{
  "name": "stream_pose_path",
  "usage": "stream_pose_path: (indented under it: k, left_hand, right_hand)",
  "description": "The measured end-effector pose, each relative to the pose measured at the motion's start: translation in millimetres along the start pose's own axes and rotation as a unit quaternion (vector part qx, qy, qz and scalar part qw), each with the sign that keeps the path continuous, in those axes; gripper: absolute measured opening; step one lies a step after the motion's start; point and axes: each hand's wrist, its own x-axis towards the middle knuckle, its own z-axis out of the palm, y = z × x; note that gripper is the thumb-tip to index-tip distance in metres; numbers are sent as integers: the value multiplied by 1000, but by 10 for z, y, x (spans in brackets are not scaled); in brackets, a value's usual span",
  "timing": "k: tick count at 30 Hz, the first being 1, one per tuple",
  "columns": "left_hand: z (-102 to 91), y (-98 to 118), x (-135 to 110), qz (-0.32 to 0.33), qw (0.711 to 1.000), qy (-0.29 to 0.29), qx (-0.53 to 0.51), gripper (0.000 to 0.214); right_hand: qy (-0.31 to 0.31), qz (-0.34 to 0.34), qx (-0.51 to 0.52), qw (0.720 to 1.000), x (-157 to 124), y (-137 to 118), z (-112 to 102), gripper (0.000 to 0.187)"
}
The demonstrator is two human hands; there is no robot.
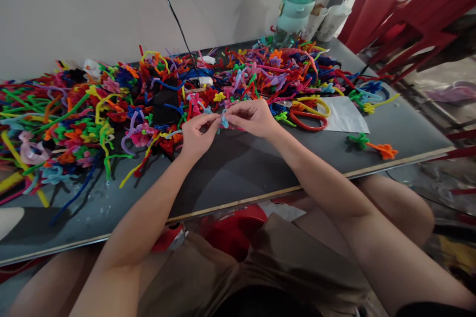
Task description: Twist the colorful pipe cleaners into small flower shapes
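Head view, only one we have: our left hand point(198, 133) and right hand point(253, 117) meet to the left of the scissors point(294, 104), both raised over the table point(241, 168). We see thumb and index of each hand closed narrow in a pinch on a small pale-blue piece point(224, 121); the other fingers curl in. The piece sits right at the fingertips, between the two hands, left of the scissors and about level with them. Its long axis seems to run toward our lap, but it's small and partly covered, so we can't be sure. Neither hand is nearer, as both touch it; the right hand lies between it and the scissors.

Edges: the pile point(74, 133) of fuzzy stems spreads left of and behind the scissors, close behind our fingertips, so we judge room tight on that side. Bare table runs from below the hands to the front edge, nearer us than the scissors; most open room there. Right of the scissors, a white sheet point(345, 116) lies just beside the handles, and a green-orange flower point(372, 146) lies farther right, nearer the front edge.
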Motion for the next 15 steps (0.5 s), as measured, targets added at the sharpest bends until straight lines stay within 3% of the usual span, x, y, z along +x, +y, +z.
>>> stream_pose_path:
  k: [6, 11, 15]
  left_hand:
    - [55, 8, -25, -61, 995, 33, -72, 26]
    - [147, -2, -5, -162, 957, 83, -228, 24]
    - [181, 17, 26, -212, 929, 109, -283, 18]
  right_hand:
    - [-17, 38, 25, 999, 11, 19, 51, 36]
    - [-11, -6, 16, 1000, -2, 20, 60, 29]
    - [7, -34, -24, 999, -10, 6, 77, 24]
